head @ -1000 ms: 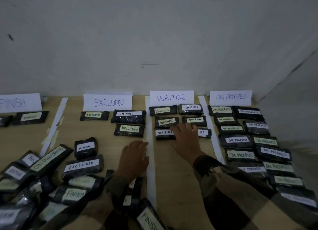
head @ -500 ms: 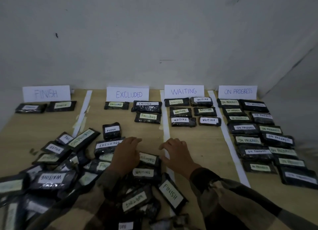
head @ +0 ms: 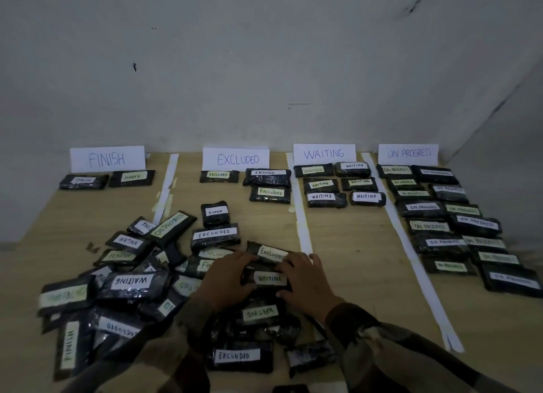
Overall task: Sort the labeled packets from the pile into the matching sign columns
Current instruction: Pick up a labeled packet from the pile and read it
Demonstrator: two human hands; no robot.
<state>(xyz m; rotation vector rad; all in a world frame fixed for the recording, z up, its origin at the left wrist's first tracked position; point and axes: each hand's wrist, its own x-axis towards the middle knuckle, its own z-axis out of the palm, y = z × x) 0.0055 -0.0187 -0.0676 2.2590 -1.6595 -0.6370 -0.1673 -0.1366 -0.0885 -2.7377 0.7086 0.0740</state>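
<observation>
A pile of dark labeled packets [head: 132, 284] lies on the wooden table's near left. Both hands close on one packet labeled WAITING [head: 269, 279] at the pile's right side: my left hand [head: 227, 278] grips its left end, my right hand [head: 305, 281] its right end. An EXCLUDED packet [head: 271, 253] lies just behind it. Four white signs stand along the back: FINISH [head: 107, 158], EXCLUDED [head: 236, 159], WAITING [head: 324, 153] and ON PROGRESS [head: 408, 153]. Sorted packets lie in rows under each sign.
White paper strips [head: 302, 225] divide the table [head: 352, 260] into columns. The ON PROGRESS column [head: 449, 225] holds several packets down its length. Bare wood shows in the WAITING column below its rows. A grey wall rises behind the signs.
My right hand pulled back from the WAITING rows to the pile. Both hands came together and took hold of a WAITING packet. The camera view shifted left and back.
</observation>
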